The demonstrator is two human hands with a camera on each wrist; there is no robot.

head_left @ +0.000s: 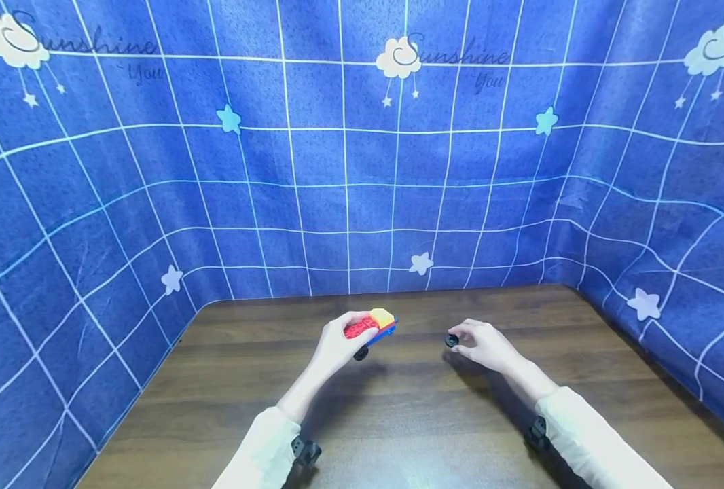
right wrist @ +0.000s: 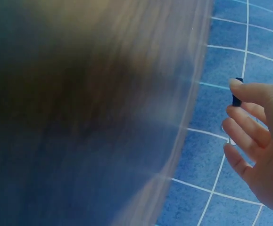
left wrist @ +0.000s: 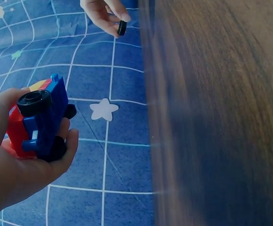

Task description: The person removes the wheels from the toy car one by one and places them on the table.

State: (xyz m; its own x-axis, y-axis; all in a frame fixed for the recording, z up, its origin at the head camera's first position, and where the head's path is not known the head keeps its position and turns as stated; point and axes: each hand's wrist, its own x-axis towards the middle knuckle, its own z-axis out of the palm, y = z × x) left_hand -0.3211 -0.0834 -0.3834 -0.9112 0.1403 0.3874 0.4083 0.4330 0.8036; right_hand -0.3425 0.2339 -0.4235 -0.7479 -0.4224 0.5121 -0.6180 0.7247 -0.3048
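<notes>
Left grip (head_left: 335, 344) clamped on toy car (head_left: 364, 327) — yellow end (head_left: 382, 317) rightward, long axis perhaps tilted — right grip (head_left: 485, 346) pinching wheel (head_left: 451, 340).

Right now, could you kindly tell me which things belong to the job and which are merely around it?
Part of the job:
toy car, in the left hand
black wheel, in the right hand

Just around it:
wooden table
blue patterned cloth
wrist cameras
</notes>
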